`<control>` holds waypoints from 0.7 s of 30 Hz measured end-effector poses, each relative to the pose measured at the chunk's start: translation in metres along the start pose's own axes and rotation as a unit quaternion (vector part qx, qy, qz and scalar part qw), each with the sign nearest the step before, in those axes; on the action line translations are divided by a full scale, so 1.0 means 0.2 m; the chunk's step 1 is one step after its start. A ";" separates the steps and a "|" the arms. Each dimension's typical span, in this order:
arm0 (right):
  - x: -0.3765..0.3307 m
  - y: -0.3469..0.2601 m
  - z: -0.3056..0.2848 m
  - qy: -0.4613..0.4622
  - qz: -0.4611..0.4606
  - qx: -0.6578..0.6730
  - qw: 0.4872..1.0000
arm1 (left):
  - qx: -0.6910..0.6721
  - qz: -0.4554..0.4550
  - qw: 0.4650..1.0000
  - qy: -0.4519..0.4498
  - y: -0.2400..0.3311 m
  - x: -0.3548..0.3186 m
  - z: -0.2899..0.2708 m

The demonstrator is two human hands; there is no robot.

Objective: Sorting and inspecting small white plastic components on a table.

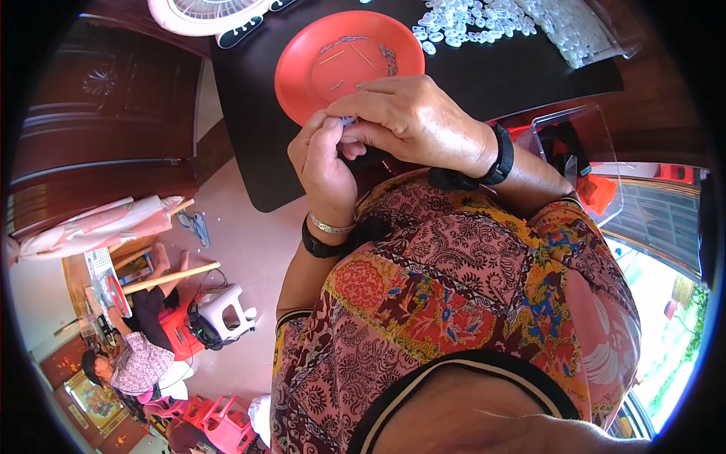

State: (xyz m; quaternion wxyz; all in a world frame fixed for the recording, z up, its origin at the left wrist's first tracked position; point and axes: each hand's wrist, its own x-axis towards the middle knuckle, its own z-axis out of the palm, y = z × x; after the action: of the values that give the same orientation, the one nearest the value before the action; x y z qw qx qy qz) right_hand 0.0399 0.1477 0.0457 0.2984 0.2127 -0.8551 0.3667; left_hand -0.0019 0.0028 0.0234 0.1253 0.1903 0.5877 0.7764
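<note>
My left hand [327, 163] and my right hand [412, 117] meet fingertip to fingertip, both closed in a pinch. Between them shows a bit of a small pale bluish plastic piece [348, 120]; the fingers hide the rest, so its exact kind is unclear. Just beyond the hands is a round red plastic plate [291, 64]. Inside it lie short metal chain-like strips [389, 59] and two thin yellowish sticks [363, 54]. Farther right, a heap of small clear oval plastic pieces [457, 24] is spread on the dark table [253, 144].
A clear bag of similar pieces [578, 41] lies at the far right. A white fan [204, 15] stands at the far left edge. Right of my arm is a clear plastic box [605, 144] with red things inside. Another person [147, 363] sits at the left, near a white stool [227, 314].
</note>
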 end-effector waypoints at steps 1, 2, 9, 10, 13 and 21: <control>0.00 -0.01 0.00 0.000 0.000 -0.002 1.000 | -0.010 0.001 1.000 0.002 0.00 0.00 0.00; -0.01 -0.01 0.01 0.001 -0.002 -0.008 1.000 | -0.021 0.003 1.000 0.004 0.00 0.00 0.00; -0.02 0.00 0.04 0.008 -0.024 -0.017 1.000 | 0.002 0.046 0.998 0.030 -0.04 -0.03 0.00; -0.02 0.00 0.03 0.007 -0.026 -0.025 0.999 | -0.004 0.049 0.998 0.026 -0.04 -0.03 -0.01; -0.04 0.02 0.02 -0.047 -0.045 -0.058 0.996 | 0.009 0.044 0.999 0.013 -0.04 -0.03 0.01; -0.01 0.05 -0.05 -0.015 -0.052 -0.049 0.997 | -0.013 0.022 1.000 -0.013 -0.08 -0.02 -0.02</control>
State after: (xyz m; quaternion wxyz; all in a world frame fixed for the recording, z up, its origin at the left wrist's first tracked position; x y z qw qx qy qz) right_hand 0.0392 0.1622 0.0455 0.3139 0.2477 -0.8643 0.3052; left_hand -0.0004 0.0014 0.0070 0.1181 0.2118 0.5716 0.7839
